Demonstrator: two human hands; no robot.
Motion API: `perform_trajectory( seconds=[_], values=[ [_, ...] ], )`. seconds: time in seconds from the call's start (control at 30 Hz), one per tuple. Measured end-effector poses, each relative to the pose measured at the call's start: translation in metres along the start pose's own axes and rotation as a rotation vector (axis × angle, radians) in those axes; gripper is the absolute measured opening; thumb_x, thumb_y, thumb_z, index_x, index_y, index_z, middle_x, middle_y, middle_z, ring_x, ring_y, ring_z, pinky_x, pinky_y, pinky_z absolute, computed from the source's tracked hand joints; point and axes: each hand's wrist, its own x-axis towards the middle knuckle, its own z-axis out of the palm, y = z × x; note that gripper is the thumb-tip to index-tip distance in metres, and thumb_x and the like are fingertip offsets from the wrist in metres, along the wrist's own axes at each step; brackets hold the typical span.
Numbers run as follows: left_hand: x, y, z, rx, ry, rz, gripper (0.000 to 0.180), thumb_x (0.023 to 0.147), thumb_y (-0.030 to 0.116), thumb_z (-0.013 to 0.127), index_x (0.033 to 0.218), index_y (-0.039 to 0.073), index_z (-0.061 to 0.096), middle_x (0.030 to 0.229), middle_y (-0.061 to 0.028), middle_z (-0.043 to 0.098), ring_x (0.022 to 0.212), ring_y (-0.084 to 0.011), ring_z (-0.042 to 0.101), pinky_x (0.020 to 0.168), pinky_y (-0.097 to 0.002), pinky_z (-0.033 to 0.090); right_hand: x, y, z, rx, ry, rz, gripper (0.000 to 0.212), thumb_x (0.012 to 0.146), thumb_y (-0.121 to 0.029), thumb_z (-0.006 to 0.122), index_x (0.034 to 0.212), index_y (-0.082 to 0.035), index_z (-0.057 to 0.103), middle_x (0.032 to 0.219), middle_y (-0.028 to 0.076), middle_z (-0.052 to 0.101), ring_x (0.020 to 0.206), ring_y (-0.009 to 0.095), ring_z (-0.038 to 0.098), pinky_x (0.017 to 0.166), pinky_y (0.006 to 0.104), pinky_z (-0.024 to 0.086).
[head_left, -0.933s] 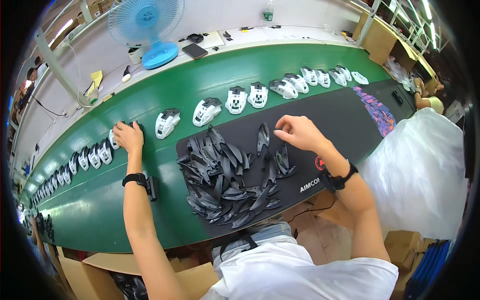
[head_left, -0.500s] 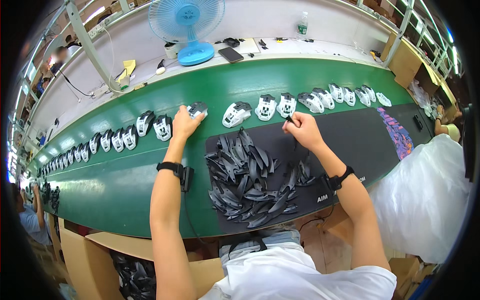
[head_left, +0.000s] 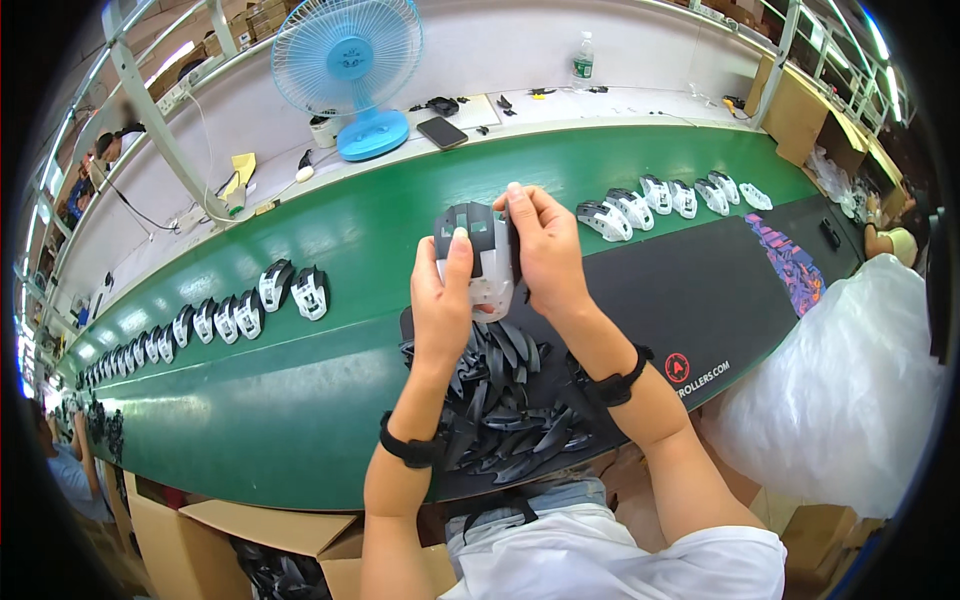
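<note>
My left hand [head_left: 446,300] grips a white and dark grey computer mouse shell [head_left: 490,290] from its left side, with the thumb on top. At the shell's right side my right hand [head_left: 550,255] pinches a black curved side piece [head_left: 515,245] against it. Both hands are closed and raised over the bench. Just below them, a heap of black curved side pieces [head_left: 520,420] lies on a dark mat [head_left: 660,300], partly covered by my forearms. My hands hide a stretch of the green bench behind them.
A long row of mouse shells [head_left: 225,318] runs down the left of the green bench [head_left: 250,400]; more shells [head_left: 630,207] stand at the right. A blue fan [head_left: 372,135], phone [head_left: 442,132] and bottle [head_left: 583,62] occupy the back ledge. At right bulges a plastic bag [head_left: 830,390].
My left hand has lifted the mouse shell off the bench and brought it right, toward me. My right hand has moved left to meet it with the black side piece. The view has shifted slightly.
</note>
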Motion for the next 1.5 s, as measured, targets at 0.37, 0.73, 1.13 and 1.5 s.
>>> perform_trajectory(
  seconds=[0.37, 0.73, 1.13, 1.5],
  values=[
    [0.0, -0.008, 0.001, 0.184, 0.08, 0.001, 0.035, 0.096, 0.035, 0.053, 0.1, 0.001, 0.049, 0.08, -0.0072, 0.061, 0.068, -0.0097, 0.06, 0.045, -0.0226, 0.049, 0.005, 0.025, -0.004, -0.188, -0.064, -0.094, 0.031, 0.096, -0.019, 0.037, 0.089, 0.003, 0.058, 0.076, 0.005, 0.058, 0.07, 0.011, 0.051, 0.066, 0.0259, 0.042],
    [-0.001, -0.025, 0.014, 0.736, 0.228, 0.451, 0.03, 0.087, 0.029, 0.063, 0.09, 0.001, 0.053, 0.068, -0.0127, 0.063, 0.058, -0.024, 0.064, 0.056, -0.0308, 0.049, 0.001, 0.048, 0.002, -0.329, 0.198, -0.253, 0.019, 0.088, -0.025, 0.053, 0.082, -0.007, 0.059, 0.078, 0.002, 0.061, 0.067, 0.012, 0.056, 0.064, 0.0269, 0.047],
    [0.023, -0.03, -0.021, -0.061, 0.285, -0.038, 0.039, 0.094, 0.042, 0.052, 0.104, 0.005, 0.061, 0.082, -0.0025, 0.065, 0.061, -0.0082, 0.061, 0.044, -0.0201, 0.043, 0.009, 0.036, -0.023, -0.013, -0.218, 0.324, 0.025, 0.093, -0.027, 0.052, 0.099, -0.005, 0.062, 0.089, 0.004, 0.063, 0.075, 0.01, 0.057, 0.062, 0.0222, 0.043],
    [0.1, -0.07, -0.217, 0.916, 0.411, -0.314, 0.054, 0.082, 0.054, 0.06, 0.081, -0.001, 0.062, 0.075, -0.0117, 0.064, 0.066, -0.0232, 0.06, 0.062, -0.0351, 0.049, -0.029, -0.03, -0.144, -1.365, -0.837, 0.308, 0.031, 0.079, -0.032, 0.068, 0.093, -0.005, 0.066, 0.078, 0.007, 0.068, 0.072, 0.026, 0.066, 0.068, 0.0356, 0.052]
  ],
)
